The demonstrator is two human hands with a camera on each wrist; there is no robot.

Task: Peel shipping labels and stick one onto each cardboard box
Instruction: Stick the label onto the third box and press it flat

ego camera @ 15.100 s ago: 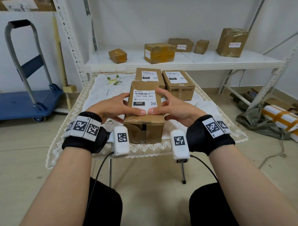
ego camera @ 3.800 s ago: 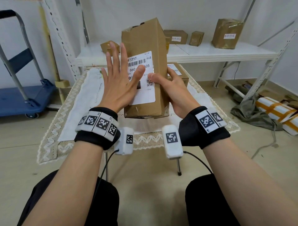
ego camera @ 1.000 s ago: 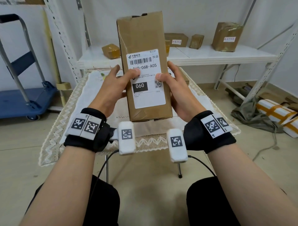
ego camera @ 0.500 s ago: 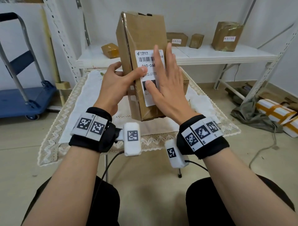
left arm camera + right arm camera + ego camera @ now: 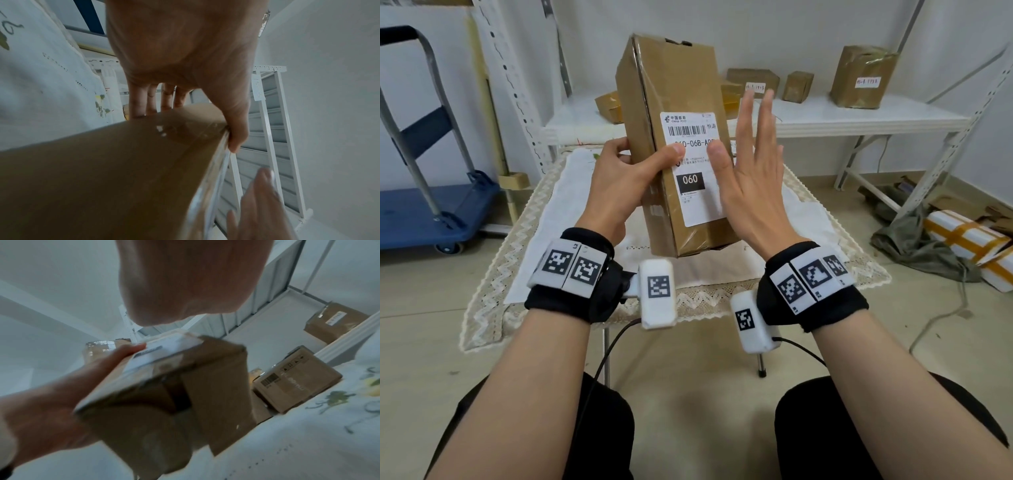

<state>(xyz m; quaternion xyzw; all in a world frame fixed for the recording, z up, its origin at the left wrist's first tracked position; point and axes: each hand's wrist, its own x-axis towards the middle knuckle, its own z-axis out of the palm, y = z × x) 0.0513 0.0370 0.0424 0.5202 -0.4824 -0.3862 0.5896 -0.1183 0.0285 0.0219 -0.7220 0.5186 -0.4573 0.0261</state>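
A tall cardboard box [image 5: 671,85] is held upright above the table. A white shipping label [image 5: 695,195] marked 060 is stuck on its front face. My left hand [image 5: 626,171] grips the box's left edge, thumb on the front by the label and fingers behind. My right hand [image 5: 746,147] is open with straight fingers, just off the label's right edge; its thumb is at the label. In the left wrist view the thumb [image 5: 236,129] presses the box [image 5: 102,178]. The right wrist view shows the box [image 5: 164,402] from below, with its label [image 5: 164,347].
The table wears a white lace cloth [image 5: 558,274]. Another box [image 5: 296,379] lies on it behind the held one. A white shelf [image 5: 825,116] beyond carries several boxes [image 5: 863,75]. A blue trolley [image 5: 431,212] stands at the left. A white taped parcel [image 5: 969,240] lies on the floor at the right.
My right palm, which lay flat on the label, has come off it and moved to the right. The left hand keeps its grip and the box has turned slightly.
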